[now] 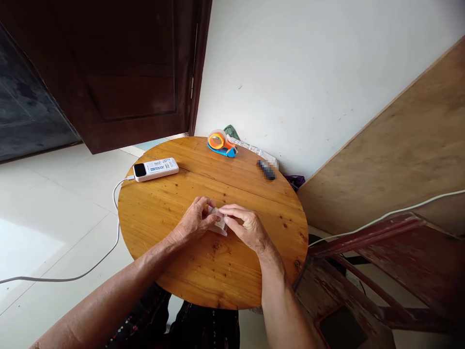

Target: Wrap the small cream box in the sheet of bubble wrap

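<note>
A small, whitish see-through plastic packet (219,223) is between my two hands, low over the middle of the round wooden table (167,203). My left hand (196,218) grips its left side, with the thumb across the front and the fingers bent behind. On the other side, my right hand (250,228) pinches the packet's upper right part between thumb and fingertips. Fingers cover much of the packet, so I cannot make out its contents. Its lower edge shows just beneath my left thumb.
At the table's far edge stands an orange and blue tape dispenser (222,144), beside a printed white strip (250,146). A dark blurred object (267,169) lies to the right. A white boxy device (156,168) sits far left, its cable (116,228) trailing down to the floor.
</note>
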